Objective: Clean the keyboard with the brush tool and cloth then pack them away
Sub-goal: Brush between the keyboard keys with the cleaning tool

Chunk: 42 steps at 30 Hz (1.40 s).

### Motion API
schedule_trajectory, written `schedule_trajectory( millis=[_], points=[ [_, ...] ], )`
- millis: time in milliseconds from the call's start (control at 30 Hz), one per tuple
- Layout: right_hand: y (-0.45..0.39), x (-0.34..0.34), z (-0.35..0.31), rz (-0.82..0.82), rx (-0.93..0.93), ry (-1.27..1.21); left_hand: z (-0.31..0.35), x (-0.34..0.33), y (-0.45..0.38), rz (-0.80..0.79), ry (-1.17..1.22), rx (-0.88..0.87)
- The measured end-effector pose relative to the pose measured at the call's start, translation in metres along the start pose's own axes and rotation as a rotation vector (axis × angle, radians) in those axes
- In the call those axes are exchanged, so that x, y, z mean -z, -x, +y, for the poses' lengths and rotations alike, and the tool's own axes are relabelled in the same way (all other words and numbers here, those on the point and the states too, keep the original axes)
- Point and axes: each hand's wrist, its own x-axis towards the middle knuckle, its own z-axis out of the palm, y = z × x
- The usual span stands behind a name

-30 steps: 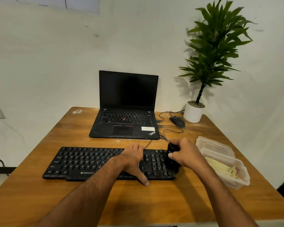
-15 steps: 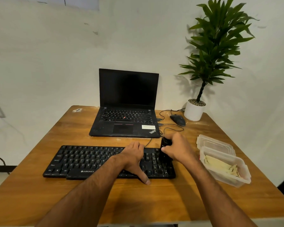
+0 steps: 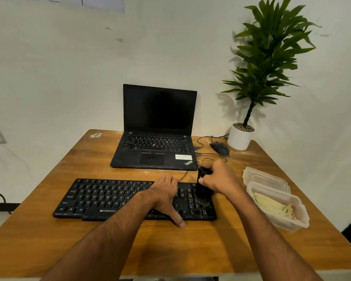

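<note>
A black keyboard lies across the wooden table in front of me. My left hand rests flat on its right half, thumb stretched down over the front edge. My right hand grips a black brush tool held upright, its bristles touching the keys near the keyboard's right end. A yellowish cloth lies inside a clear plastic container to the right.
An open black laptop stands behind the keyboard. A black mouse with loose cables and a potted plant sit at the back right. The container's lid lies just behind the container.
My right hand with the brush moved away from me up the keyboard's right end, then came back slightly onto the keys. My left hand stayed in place.
</note>
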Motion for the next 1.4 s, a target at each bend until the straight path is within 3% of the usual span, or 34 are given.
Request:
schedule_trajectory(
  millis=[133,333,500,667,800,867,1067,1400],
  points=[
    [0.003,-0.013,-0.005,0.132,0.051,-0.129,0.001,0.0,0.001,-0.003,-0.001,0.0],
    [-0.001,-0.01,-0.007,-0.094,-0.034,-0.014,0.0,0.001,0.0,-0.006,-0.002,0.004],
    [-0.009,-0.013,-0.006,0.084,0.033,-0.088,0.001,0.0,0.001,-0.004,-0.011,0.0],
    [-0.009,-0.013,-0.009,-0.088,0.023,-0.021,0.001,0.001,0.0,-0.01,-0.018,0.001],
    [-0.01,-0.012,-0.016,-0.036,0.159,-0.121,0.001,0.001,0.002,-0.01,-0.006,-0.003],
    [-0.006,-0.019,-0.017,-0.088,0.221,-0.092,0.001,0.003,0.001,-0.004,-0.024,-0.003],
    [-0.001,-0.002,0.009,-0.204,0.21,0.002,-0.001,0.001,0.001,-0.009,-0.006,-0.004],
    [0.014,-0.018,-0.008,-0.198,0.325,-0.083,-0.002,0.001,0.0,-0.011,-0.029,-0.004]
  ],
)
